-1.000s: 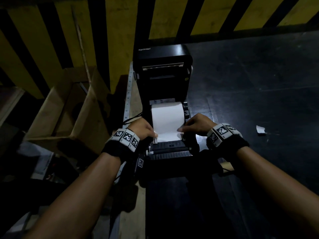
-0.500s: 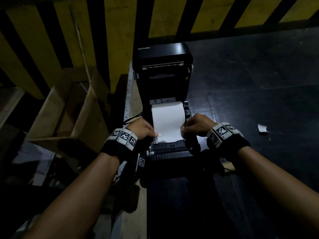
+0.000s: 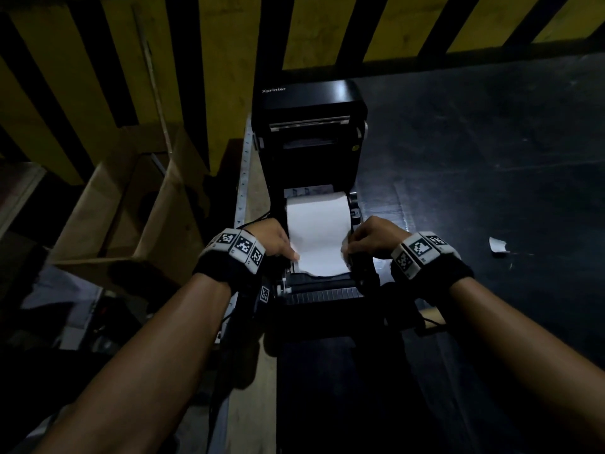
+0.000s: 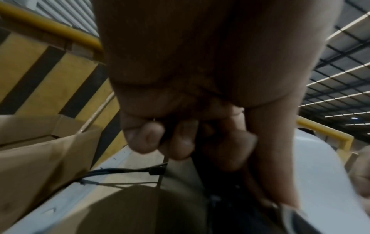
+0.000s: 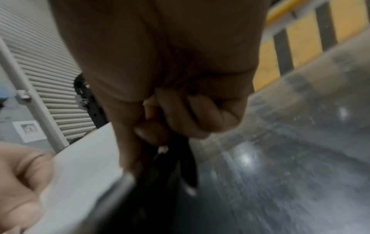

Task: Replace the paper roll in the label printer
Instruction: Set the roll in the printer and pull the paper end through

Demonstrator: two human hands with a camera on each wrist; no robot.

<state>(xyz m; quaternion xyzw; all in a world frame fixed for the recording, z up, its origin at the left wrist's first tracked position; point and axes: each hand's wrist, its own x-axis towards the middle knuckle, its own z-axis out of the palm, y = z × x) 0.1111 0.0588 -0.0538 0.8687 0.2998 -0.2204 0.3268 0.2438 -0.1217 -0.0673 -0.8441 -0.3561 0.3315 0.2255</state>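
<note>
A black label printer stands open between and just beyond the two hands, its lid tilted up. A white paper roll sits in its bay, its loose sheet drawn toward the person. The left hand pinches the sheet's left edge, fingers curled; the right hand pinches the right edge likewise. A paper scrap lies well off to the right hand's outer side.

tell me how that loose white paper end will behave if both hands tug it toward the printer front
Probably floppy: the paper strip already curves off the roll. Likely tears easily, since its front edge looks ragged. With left hand and right hand at opposite edges, it should feed straight.
</note>
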